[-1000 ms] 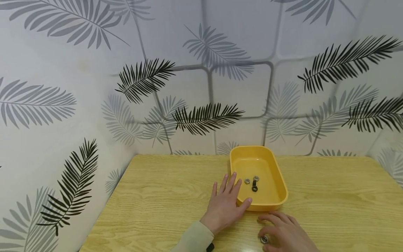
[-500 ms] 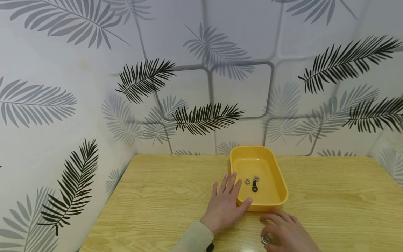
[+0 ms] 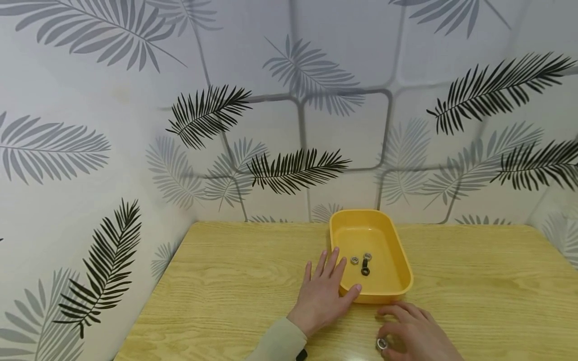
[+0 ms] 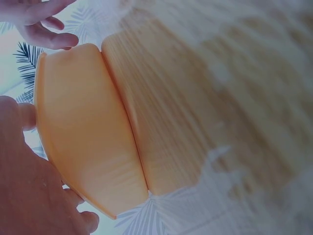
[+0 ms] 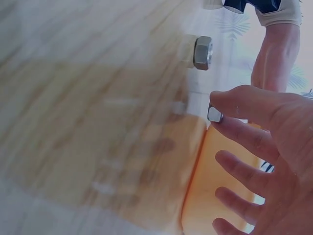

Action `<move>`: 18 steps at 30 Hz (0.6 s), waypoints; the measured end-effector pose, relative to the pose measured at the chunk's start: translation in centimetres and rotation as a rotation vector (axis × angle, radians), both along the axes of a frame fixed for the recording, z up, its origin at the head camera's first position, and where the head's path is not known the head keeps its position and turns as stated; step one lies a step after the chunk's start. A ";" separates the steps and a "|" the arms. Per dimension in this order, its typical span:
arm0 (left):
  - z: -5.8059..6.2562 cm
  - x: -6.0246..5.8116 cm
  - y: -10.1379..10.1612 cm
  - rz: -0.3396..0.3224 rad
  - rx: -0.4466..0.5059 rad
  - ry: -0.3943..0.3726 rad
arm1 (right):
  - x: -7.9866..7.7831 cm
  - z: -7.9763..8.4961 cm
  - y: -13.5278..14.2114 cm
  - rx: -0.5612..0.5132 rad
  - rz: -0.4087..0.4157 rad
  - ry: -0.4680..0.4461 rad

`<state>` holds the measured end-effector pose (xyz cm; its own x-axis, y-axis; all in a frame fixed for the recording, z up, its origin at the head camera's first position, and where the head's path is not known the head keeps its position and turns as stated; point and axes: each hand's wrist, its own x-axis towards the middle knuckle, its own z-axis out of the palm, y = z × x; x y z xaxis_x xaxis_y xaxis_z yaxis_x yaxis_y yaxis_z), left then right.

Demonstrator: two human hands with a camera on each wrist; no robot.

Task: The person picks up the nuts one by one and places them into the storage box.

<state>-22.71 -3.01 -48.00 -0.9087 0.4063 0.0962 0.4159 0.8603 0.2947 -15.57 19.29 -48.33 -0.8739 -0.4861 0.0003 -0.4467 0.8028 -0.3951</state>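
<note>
My left hand [image 3: 321, 300] lies with fingers spread over the near left rim of a yellow tray [image 3: 403, 265]. In the left wrist view, that hand's thumb and fingers [image 4: 29, 186] reach over the tray edge. Just in front of the tray, my right hand [image 3: 413, 333] pinches a silver hex nut [image 5: 214, 113] between thumb and index finger, the other fingers loosely bent. A second silver hex nut [image 5: 203, 53] stands on the table in the right wrist view. Inside the tray are two silver nuts [image 3: 354, 260] and a dark piece with a hexagonal end [image 3: 365, 271].
The wood-grain table [image 3: 235, 281] meets a wall [image 3: 271, 125] with a leaf pattern at its back edge. The tray stands close to that wall. A dark strap [image 3: 301, 354] shows at the left wrist, beside a pale sleeve [image 3: 280, 341].
My right hand has shifted slightly to the right, and the pinched nut has moved with it. The left hand and the tray have stayed in place.
</note>
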 end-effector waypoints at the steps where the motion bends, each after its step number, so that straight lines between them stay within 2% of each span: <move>1: 0.0 0.0 0.0 0.000 0.000 0.000 | 0.0 0.1 0.0 -0.001 -0.001 0.003; 13: 0.0 0.0 0.0 -0.007 0.010 -0.004 | 0.5 1.4 0.3 -0.003 0.017 0.134; 18: 0.0 0.1 0.0 -0.011 0.002 -0.002 | 0.7 2.2 0.4 -0.010 -0.011 0.102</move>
<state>-22.63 -3.06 -47.95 -0.9041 0.4165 0.0954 0.4252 0.8549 0.2974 -14.91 19.67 -46.18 -0.8744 -0.4759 0.0942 -0.4760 0.8042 -0.3559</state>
